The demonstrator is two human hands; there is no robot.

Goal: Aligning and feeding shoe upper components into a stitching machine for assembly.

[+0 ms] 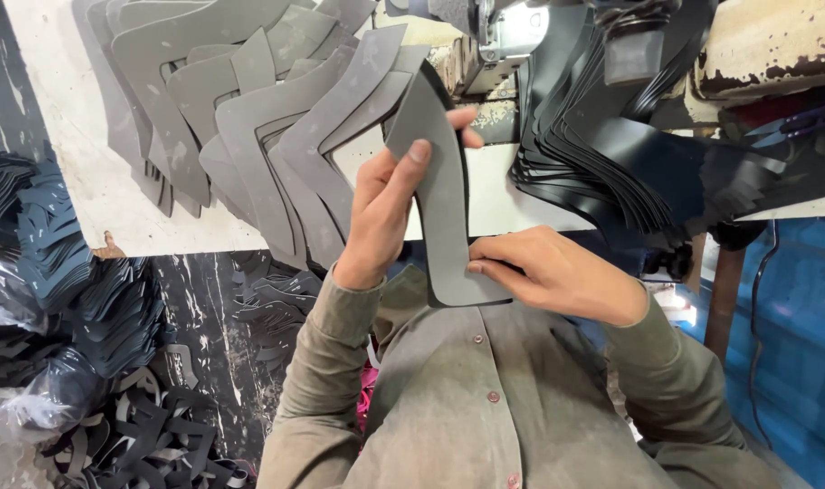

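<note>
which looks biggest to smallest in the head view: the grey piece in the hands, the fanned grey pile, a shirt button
1. fanned grey pile
2. grey piece, held by left hand and right hand; nearer the camera, so true size unsure
3. shirt button

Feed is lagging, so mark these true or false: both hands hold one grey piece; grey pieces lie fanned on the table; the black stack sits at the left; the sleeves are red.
1. Both the left hand and right hand hold one grey cut piece: true.
2. Grey pieces lie fanned on the white table: true.
3. The black stack sits at the table's left: false, at its right.
4. The sleeves are red: false, olive.
</note>
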